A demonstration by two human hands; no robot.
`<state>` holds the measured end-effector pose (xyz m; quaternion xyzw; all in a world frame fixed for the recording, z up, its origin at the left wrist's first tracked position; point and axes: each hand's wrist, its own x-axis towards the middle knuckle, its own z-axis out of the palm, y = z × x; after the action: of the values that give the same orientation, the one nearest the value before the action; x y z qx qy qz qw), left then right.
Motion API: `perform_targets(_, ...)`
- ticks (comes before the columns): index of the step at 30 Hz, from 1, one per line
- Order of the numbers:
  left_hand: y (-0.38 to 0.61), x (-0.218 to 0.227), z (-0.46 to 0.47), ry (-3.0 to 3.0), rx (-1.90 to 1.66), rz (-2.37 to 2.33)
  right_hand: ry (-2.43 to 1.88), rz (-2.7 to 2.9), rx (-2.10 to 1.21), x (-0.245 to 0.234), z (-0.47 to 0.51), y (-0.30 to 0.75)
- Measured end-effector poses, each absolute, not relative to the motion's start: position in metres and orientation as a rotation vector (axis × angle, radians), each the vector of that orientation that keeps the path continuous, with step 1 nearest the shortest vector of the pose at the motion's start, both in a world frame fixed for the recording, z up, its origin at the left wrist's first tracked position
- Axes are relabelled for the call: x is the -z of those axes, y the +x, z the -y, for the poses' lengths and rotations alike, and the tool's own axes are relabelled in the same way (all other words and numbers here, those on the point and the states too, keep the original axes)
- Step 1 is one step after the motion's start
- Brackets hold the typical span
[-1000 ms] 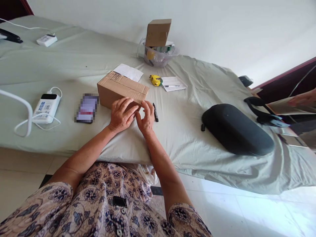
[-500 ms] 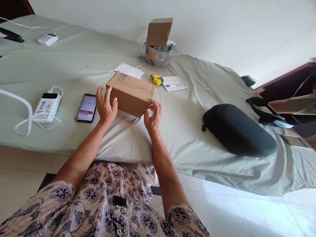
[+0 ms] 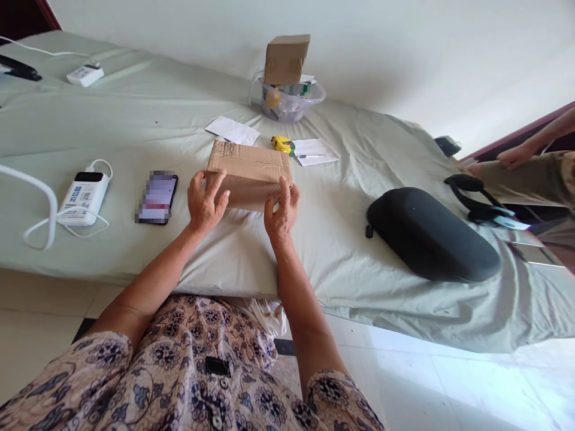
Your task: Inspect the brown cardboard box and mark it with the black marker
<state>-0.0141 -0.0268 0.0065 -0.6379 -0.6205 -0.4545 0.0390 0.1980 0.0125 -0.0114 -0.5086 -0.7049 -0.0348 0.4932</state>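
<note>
A brown cardboard box [image 3: 251, 169], with dark scribbled marks on its top left corner, sits on the cloth-covered surface in front of me. My left hand [image 3: 206, 203] grips its left end, thumb against the near side and fingers around the corner. At the right end, my right hand [image 3: 281, 211] holds the box between its thumb and fingers. Close behind the box are a yellow tape measure [image 3: 283, 144], a sheet of paper [image 3: 232, 129] and a second paper [image 3: 317, 152] with a pen [image 3: 313, 156] on it. A phone [image 3: 157, 197] lies left of my left hand.
A clear basket [image 3: 291, 106] stands by the wall with another cardboard box [image 3: 285, 60] in it. To the right are a black case [image 3: 433, 233] and a headset strap [image 3: 471, 197]. A power bank [image 3: 83, 197] with cables lies left. Another person's hand [image 3: 514, 157] is far right.
The box has turned so its long near side faces me more squarely, and its left end has shifted right. My left hand moved right with it. The other person's hand came into view.
</note>
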Motion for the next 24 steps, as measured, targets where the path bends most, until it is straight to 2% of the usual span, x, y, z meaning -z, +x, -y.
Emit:
perform_targets(19, 0.002, -0.006, 0.03, -1.997, 1.423, 1.91, -1.59, 1.818, 0.217, -0.009, 0.013, 0.172)
perform_targets(24, 0.005, -0.009, 0.033, -2.016, 1.418, 1.897, -1.483, 1.963, 0.353, -0.013, 0.019, 0.169)
